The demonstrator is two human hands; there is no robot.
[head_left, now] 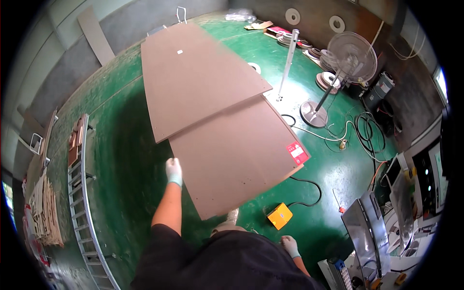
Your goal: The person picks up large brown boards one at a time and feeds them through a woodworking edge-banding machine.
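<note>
Two large flat brown boards lie stacked in front of me. The upper board [193, 82] is shifted away from me and leaves the near part of the lower board [222, 164] bare. My left hand [174, 171], in a pale glove, is closed at the left edge of the lower board; its fingertips are partly hidden. Low by my right side hangs my right hand [290, 245], also gloved, with its fingers curled and nothing visible in them. A red and white label [297, 152] sits on the lower board's right corner.
On the green floor stand a yellow foot pedal [280, 215] with a black cable and a pedestal fan [314, 114]. Hoses [369, 135] coil at the right. A metal post [289, 63] rises beside the boards. A ladder-like roller frame [84, 217] runs along the left; machinery [367, 232] stands near right.
</note>
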